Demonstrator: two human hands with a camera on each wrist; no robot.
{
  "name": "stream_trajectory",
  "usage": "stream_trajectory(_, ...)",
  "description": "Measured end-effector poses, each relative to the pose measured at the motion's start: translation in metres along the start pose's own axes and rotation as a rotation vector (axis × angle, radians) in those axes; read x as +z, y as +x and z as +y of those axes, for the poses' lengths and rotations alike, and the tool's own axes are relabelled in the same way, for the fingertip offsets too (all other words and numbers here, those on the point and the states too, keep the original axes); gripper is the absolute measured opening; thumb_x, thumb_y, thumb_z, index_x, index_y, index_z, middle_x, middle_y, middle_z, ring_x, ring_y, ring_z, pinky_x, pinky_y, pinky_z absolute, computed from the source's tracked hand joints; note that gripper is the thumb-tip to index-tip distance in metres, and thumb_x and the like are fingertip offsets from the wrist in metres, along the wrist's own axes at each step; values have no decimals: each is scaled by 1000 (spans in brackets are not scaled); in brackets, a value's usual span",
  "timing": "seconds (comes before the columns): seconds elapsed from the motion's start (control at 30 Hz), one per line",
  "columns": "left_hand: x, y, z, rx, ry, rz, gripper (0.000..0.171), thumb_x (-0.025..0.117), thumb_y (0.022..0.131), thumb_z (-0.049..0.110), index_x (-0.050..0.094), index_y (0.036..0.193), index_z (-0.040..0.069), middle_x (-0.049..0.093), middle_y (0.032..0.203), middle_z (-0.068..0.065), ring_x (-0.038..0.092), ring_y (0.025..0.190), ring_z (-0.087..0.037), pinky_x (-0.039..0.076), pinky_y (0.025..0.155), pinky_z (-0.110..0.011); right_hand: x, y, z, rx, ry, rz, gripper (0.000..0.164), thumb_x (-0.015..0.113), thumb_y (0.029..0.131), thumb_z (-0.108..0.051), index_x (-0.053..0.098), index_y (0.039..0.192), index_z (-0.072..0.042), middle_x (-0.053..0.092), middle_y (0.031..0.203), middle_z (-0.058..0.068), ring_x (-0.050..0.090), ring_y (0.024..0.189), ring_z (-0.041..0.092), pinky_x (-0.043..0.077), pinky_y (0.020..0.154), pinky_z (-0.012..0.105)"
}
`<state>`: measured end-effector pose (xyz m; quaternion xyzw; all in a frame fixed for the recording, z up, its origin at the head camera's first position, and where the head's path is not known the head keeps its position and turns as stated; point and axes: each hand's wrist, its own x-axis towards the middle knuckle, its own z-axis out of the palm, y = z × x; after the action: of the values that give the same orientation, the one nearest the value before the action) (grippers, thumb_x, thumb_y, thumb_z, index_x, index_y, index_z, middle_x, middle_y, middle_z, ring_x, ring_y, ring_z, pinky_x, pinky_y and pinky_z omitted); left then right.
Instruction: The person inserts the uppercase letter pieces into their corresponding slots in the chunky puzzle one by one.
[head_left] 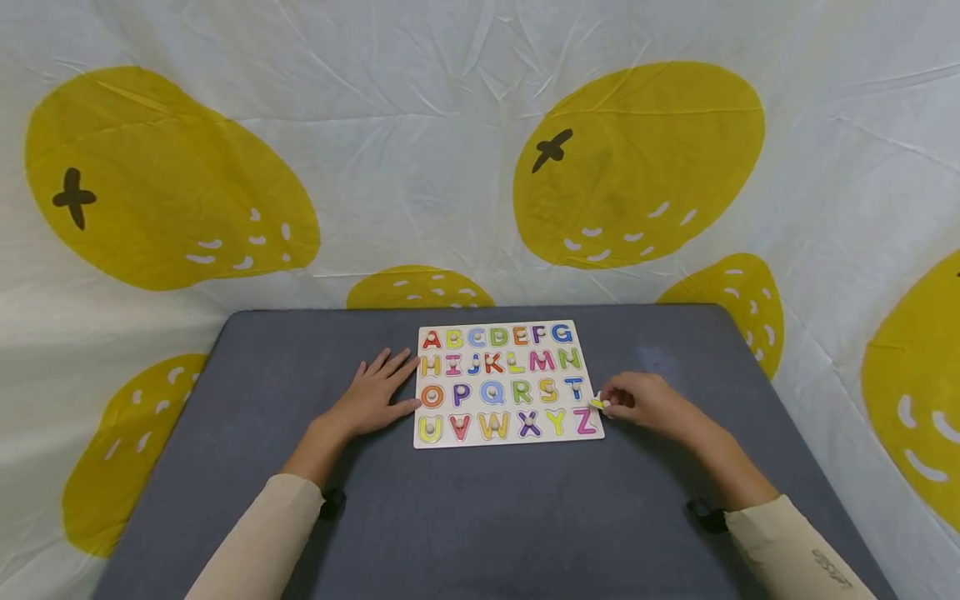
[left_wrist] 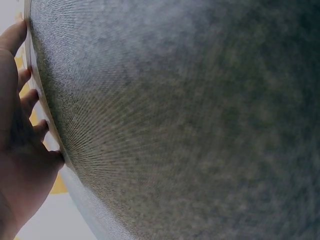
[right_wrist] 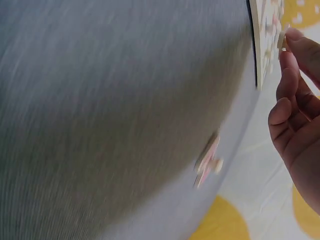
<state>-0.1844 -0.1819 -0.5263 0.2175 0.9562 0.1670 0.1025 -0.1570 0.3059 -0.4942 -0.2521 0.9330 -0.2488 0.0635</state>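
A wooden alphabet puzzle board (head_left: pixel 480 408) lies on the table, its colored letters in four-row order from A to Z. Wooden knobs stand on most letters; the Y (head_left: pixel 555 422) and Z (head_left: pixel 585 421) show none. My left hand (head_left: pixel 372 396) rests with spread fingers at the board's left edge, thumb and fingertips right at the rim. Just off the right edge, my right hand (head_left: pixel 647 404) pinches a small yellow letter piece (head_left: pixel 597 403) between thumb and forefinger. The right wrist view shows this letter piece (right_wrist: pixel 281 41) edge-on, its shape mostly hidden by the fingers.
A pink letter piece (right_wrist: pixel 207 160) with a knob lies on the table near the right hand. The dark grey table (head_left: pixel 495 517) has rounded far corners. Behind it hangs a white cloth (head_left: pixel 420 192) with big yellow fruit prints.
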Motion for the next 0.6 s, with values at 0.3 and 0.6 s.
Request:
stream_trajectory(0.3, 1, 0, -1, 0, 0, 6, 81, 61, 99, 57, 29, 165, 21, 24, 172, -8, 12, 160, -43, 10, 121, -74, 25, 21, -29, -100, 49, -32, 14, 84, 87, -15, 72, 92, -13, 56, 75, -12, 49, 69, 2, 44, 63, 21)
stream_trajectory(0.6, -1, -1, 1, 1, -7, 6, 81, 62, 99, 55, 30, 165, 20, 25, 172, -9, 13, 159, -43, 10, 121, -74, 40, 32, -47, -130, 7, -46, 14, 85, 86, -17, 71, 89, -14, 58, 77, -11, 50, 73, 3, 46, 67, 22)
